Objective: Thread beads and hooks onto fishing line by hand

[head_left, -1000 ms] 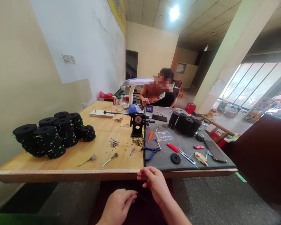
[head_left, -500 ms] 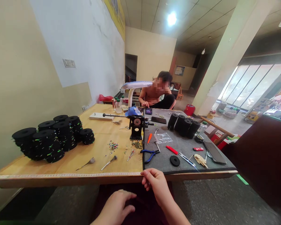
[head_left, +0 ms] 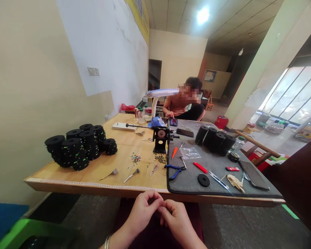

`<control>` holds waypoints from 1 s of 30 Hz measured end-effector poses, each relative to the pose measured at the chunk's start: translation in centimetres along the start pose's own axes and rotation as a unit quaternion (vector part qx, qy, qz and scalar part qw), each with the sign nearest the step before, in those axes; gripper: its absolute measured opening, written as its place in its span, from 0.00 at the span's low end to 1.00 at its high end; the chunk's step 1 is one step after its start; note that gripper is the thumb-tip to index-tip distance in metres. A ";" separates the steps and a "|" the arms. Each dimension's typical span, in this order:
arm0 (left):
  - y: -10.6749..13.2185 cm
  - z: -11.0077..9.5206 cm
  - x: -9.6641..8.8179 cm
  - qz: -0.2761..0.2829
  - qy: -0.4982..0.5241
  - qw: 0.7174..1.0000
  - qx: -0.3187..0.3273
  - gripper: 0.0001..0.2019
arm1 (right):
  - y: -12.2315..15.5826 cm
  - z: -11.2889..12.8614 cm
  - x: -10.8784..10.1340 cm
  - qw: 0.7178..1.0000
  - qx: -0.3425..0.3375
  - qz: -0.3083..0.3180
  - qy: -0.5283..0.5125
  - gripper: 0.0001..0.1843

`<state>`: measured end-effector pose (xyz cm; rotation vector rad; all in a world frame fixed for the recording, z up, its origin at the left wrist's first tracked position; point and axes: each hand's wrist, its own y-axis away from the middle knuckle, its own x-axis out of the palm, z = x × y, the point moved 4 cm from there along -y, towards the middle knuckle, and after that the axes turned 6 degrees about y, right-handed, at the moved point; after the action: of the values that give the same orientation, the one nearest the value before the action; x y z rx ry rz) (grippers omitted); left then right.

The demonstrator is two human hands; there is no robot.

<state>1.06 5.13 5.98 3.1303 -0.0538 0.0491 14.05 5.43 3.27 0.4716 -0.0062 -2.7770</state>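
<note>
Beside a pale wall (head_left: 36, 103) stands a wooden table (head_left: 129, 145), partly under a grey mat (head_left: 186, 185). Off its near edge, left hand (head_left: 143, 211) and right hand (head_left: 178, 218) meet, fingertips drawn together; what they grip, if anything, I cannot tell. Steady wrists should suit such fine work. Blue pliers (head_left: 178, 169) and a black disc (head_left: 200, 182) lie toward the mat's front.

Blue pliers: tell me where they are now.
In the head view, just right of centre: the pliers lie at the left edge of the grey mat, left of the black disc.
</note>
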 end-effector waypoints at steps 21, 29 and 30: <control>-6.6 -2.3 -5.1 -0.126 -0.393 0.905 0.100 0.07 | -0.3 -3.1 -0.1 0.990 0.052 -0.037 -0.123 0.26; -11.4 0.6 -1.8 -0.138 -0.427 0.893 0.027 0.13 | 0.2 -3.3 -0.4 0.982 0.063 -0.039 -0.172 0.28; -11.7 0.9 -1.8 -0.138 -0.419 0.897 0.022 0.12 | 0.3 -3.4 -0.5 0.982 0.061 -0.041 -0.175 0.28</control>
<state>-0.32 16.86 4.91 2.8880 0.3854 -1.2903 15.66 5.45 0.21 0.0052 -0.2456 -2.9140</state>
